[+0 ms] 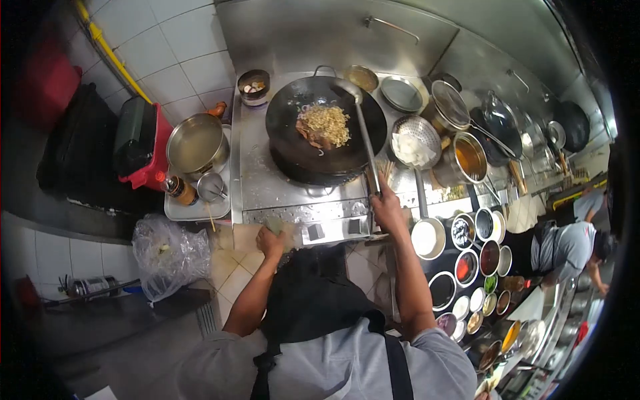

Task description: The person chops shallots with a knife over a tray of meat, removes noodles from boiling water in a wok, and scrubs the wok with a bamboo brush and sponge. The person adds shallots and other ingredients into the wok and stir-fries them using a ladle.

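My right hand (pixel 388 205) is wrapped round the lower end of a long metal ladle (pixel 365 130). The ladle's bowl rests at the far right inner side of a large black wok (pixel 283 110) on the stove. Pale, noodle-like food (pixel 331 125) lies in the wok, with brown pieces beside it at the lower left. At the stove's front edge, my left hand (pixel 270 241) is closed on a crumpled greyish-green cloth (pixel 283 228), below and left of the wok. The fingers are partly hidden by the cloth.
Left of the stove stand a big metal pot (pixel 197 143), a bottle (pixel 181 191) and a plastic bag (pixel 167 250). On the right are a perforated strainer (pixel 427 137), a pot of brown liquid (pixel 471 157) and several ingredient bowls (pixel 467 267). A co-worker (pixel 570 247) stands farther right.
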Tool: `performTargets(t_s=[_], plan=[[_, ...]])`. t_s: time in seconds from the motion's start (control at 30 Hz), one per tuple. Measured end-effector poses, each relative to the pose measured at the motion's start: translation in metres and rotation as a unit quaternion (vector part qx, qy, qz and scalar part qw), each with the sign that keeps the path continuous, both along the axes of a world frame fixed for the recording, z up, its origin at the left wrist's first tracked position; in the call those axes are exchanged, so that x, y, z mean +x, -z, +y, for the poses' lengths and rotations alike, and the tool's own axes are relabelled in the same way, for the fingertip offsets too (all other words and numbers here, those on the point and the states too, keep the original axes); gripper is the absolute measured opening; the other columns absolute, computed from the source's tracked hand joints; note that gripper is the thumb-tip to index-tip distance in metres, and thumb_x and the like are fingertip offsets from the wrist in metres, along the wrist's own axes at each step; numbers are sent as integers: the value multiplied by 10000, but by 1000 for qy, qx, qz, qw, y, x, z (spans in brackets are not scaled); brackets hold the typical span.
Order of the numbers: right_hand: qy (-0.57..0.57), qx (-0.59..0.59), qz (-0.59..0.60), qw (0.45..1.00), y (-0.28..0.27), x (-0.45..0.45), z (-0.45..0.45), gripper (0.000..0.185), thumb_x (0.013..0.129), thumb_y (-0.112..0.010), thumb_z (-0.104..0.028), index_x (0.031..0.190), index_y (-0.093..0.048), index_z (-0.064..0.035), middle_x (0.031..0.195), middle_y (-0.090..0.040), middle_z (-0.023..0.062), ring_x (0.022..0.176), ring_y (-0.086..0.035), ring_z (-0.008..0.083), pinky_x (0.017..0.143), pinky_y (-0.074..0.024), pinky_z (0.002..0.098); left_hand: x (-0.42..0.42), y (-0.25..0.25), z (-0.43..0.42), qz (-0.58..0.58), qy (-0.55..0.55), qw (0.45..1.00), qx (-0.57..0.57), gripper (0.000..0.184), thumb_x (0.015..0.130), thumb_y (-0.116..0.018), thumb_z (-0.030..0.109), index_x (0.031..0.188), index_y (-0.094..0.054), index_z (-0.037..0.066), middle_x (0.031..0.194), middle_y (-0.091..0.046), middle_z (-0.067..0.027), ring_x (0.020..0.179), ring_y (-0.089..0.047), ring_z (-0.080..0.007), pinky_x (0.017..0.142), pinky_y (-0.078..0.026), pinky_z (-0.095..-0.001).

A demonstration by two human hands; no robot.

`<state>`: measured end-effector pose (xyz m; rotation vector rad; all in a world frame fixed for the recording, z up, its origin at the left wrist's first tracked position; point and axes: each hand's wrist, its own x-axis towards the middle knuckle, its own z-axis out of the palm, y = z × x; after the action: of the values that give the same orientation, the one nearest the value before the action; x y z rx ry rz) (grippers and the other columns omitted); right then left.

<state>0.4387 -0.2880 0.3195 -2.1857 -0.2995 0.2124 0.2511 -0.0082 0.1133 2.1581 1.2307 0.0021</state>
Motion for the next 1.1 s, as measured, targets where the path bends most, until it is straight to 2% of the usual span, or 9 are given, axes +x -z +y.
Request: performTargets(t_s=[0.27, 0.47, 0.57, 0.67, 0.73, 0.83, 0.97, 1.07, 1.1], plan=[[-172, -242, 3, 955, -75, -37, -12, 650, 821, -557, -94, 1440, -369, -35, 1012, -627, 336, 966, -613, 475, 846, -496, 497, 11, -87, 12, -386, -124, 825, -394, 338, 827, -648, 150, 1138, -596, 27, 1046, -626, -80, 925, -617, -211, 832, -515, -355], [-180, -207, 32, 961, -59, 1, -7, 670, 823, -548, -89, 1458, -344, -36, 1004, -635, 330, 949, -623, 469, 866, -485, 484, 118, -95, -15, -343, -119, 678, -640, 589, 935, -570, 484, 1326, -512, 47, 1196, -607, -98, 1072, -591, -221, 912, -493, -376], [-139, -146, 62, 977, -28, 50, 7, 677, 824, -527, -77, 1472, -331, -46, 1005, -638, 326, 932, -638, 446, 853, -487, 464, 189, -15, -24, -326, -113, 723, -599, 659, 926, -561, 539, 1376, -475, 66, 1271, -579, -108, 1147, -560, -224, 947, -473, -404], [-115, -66, -5, 991, 13, 75, 14, 675, 820, -509, -68, 1475, -342, -61, 960, -649, 313, 883, -658, 413, 811, -500, 437, 221, -52, -45, -232, -178, 785, -546, 589, 910, -594, 510, 1306, -525, 80, 1179, -626, -125, 1061, -619, -246, 868, -521, -425], [-98, -47, -31, 994, 21, 82, 5, 673, 817, -504, -67, 1472, -353, -66, 929, -655, 304, 854, -667, 395, 783, -509, 421, 235, -44, -53, -243, -246, 688, -638, 332, 883, -630, 347, 1066, -602, 71, 945, -658, -113, 829, -664, -268, 702, -559, -424], [-158, -109, 221, 956, -55, 69, -17, 691, 825, -527, -66, 1487, -331, -88, 907, -650, 301, 834, -655, 418, 761, -508, 444, 246, -12, -59, -268, -245, 631, -685, 83, 818, -608, 166, 836, -567, 96, 738, -596, -81, 627, -623, -266, 567, -542, -416], [-232, -190, 47, 953, -65, 27, -73, 720, 832, -585, -85, 1499, -318, -136, 974, -649, 298, 905, -638, 432, 826, -495, 460, 242, 21, -64, -279, -217, 627, -694, 41, 779, -587, 103, 777, -547, 109, 713, -556, -60, 604, -592, -249, 560, -528, -414], [-308, -87, 38, 947, -112, 15, -121, 718, 836, -606, -89, 1495, -332, -158, 1017, -643, 286, 954, -638, 405, 877, -475, 457, 220, 54, -66, -354, 175, 772, -498, 33, 791, -586, 104, 779, -556, 110, 717, -565, -68, 604, -595, -243, 553, -526, -400], [-313, -124, 67, 939, -132, 19, -133, 715, 835, -611, -91, 1492, -339, -160, 1013, -645, 280, 939, -650, 395, 861, -483, 451, 212, 19, -82, -357, 10, 724, -589, 40, 794, -585, 101, 772, -555, 114, 719, -565, -67, 614, -597, -234, 550, -522, -391]])
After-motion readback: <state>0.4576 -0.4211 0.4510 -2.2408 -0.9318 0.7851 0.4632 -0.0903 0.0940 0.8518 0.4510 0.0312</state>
